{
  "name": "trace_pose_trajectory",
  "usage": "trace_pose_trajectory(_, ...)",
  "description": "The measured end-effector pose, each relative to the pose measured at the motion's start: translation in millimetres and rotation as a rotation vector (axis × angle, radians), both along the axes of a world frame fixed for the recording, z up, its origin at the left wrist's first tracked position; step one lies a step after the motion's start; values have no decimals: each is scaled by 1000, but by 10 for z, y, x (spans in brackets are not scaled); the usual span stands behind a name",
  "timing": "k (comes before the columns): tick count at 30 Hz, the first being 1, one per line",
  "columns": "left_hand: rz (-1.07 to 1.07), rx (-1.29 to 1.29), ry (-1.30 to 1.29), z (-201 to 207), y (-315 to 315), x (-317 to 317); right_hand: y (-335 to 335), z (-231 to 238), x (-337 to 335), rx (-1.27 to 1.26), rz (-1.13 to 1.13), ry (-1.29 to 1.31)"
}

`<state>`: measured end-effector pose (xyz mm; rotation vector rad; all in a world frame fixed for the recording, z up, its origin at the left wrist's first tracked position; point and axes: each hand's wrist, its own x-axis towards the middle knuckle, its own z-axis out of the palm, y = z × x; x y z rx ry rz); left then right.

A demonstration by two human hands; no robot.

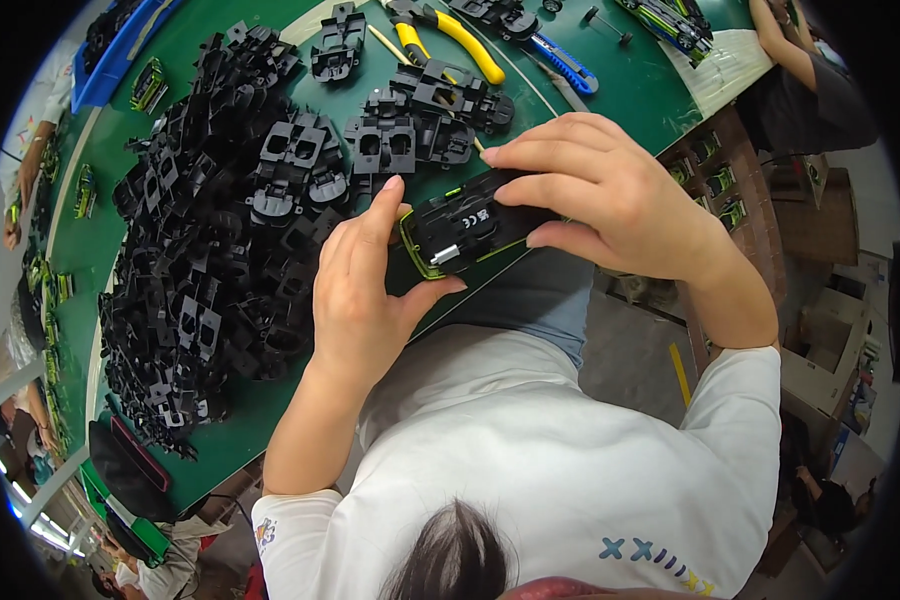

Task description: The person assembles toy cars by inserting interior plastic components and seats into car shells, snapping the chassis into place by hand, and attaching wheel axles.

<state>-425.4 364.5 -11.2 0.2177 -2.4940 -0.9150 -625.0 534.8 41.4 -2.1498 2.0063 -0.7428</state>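
Observation:
Between my hands, over the table's near edge, a toy car [460,232] lies with its black underside up and a lime-green body edge showing. A small silver part and white markings are on that underside. My left hand [362,292] holds its left end, thumb on the near side and forefinger on the far side. The other end is in my right hand [620,190], whose fingers lie across the underside with the thumb at the near edge. My right hand hides that end. A big heap of black plastic chassis parts [200,240] lies left of my hands.
Beyond my hands on the green table [630,110] lie yellow-handled pliers [460,45], a blue utility knife [567,65] and loose chassis parts [425,130]. A green car [675,25] sits at the far right, a blue bin [120,55] at the far left. Other people work on both sides.

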Motion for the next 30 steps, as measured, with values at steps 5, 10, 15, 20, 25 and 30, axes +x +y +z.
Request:
trace_pose_trajectory(5,-11,24,1,-5,-8,17,-64,-33,49,13,36,-11)
trace_pose_trajectory(10,-24,15,-8,9,-13,18,-93,-50,61,50,49,-21)
trace_pose_trajectory(15,-17,13,-13,-9,-17,18,-92,-71,34,98,55,-48)
trace_pose_trajectory(20,-21,-15,-39,19,-33,34,-6,-53,-9,25,-13,-80)
trace_pose_trajectory(25,-84,-252,-88,88,-10,24,174,-143,-4,53,-26,-52)
trace_pose_trajectory(30,-75,-354,-182,106,48,30,235,-216,37,42,-83,-71)
